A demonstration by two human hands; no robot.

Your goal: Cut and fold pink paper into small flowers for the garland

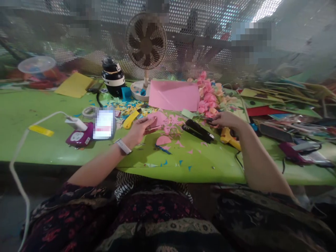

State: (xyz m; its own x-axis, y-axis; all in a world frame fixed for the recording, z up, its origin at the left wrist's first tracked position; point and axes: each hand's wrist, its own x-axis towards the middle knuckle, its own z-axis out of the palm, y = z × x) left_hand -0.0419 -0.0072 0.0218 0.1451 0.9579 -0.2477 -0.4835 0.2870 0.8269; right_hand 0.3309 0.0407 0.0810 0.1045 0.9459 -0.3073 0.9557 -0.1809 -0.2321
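Observation:
My left hand (140,131) pinches a piece of pink paper (156,119) above a scatter of pink paper scraps (172,120). My right hand (224,119) reaches to the right of a black hair straightener (198,131), which lies partly spread on the table. Its fingers are closed at a small dark object (210,120) that I cannot make out. Just below that hand lies a yellow glue gun (230,138). A pink half-round paper piece (163,140) rests in front of the scraps. Left of the pink paper is a yellow cutter (131,119).
A large pink sheet (174,95) stands behind the scraps, beside a heap of pink paper flowers (208,94). Behind are a fan (146,42) and a black bottle (114,78). A phone (103,124) and a purple power socket (80,137) lie left; stacked paper (280,96) lies right.

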